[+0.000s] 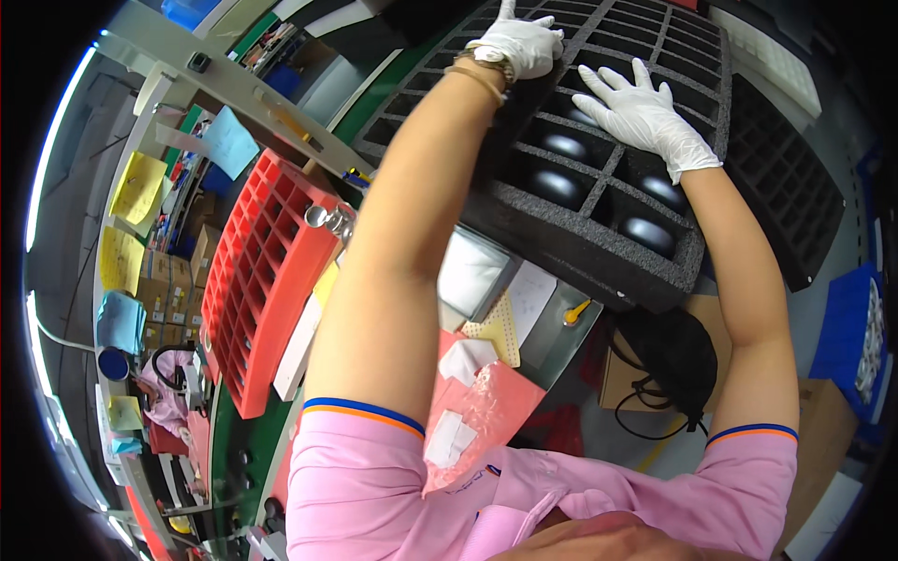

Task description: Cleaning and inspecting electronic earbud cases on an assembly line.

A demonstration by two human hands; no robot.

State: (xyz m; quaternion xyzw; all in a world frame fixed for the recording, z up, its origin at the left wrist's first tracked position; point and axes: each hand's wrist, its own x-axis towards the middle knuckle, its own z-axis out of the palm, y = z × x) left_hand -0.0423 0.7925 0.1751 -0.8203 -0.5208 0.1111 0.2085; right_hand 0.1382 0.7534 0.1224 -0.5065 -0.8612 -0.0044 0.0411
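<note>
A large black foam tray (pixel 599 192) with grey-speckled dividers stretches out under both my hands. Glossy dark rounded pieces (pixel 556 183) sit in several of its near compartments. My right hand (pixel 636 112), in a white glove, lies palm down over the tray's right half, its fingers spread and flat; whether it touches a piece beneath is hidden. Farther off to the left, my left hand (pixel 520 45), also gloved, reaches over the tray with a finger stretched away and others partly out of sight. Nothing shows in its grasp. Bracelets circle that wrist.
Left of my left arm stands a red compartment tray (pixel 271 280). A pink bubble-wrap bag (pixel 486 411) and a white stack (pixel 472 271) lie near me. Another black tray (pixel 781 178) is at the right, above a blue bin (pixel 849 346). A black bag (pixel 669 360) rests on cardboard below.
</note>
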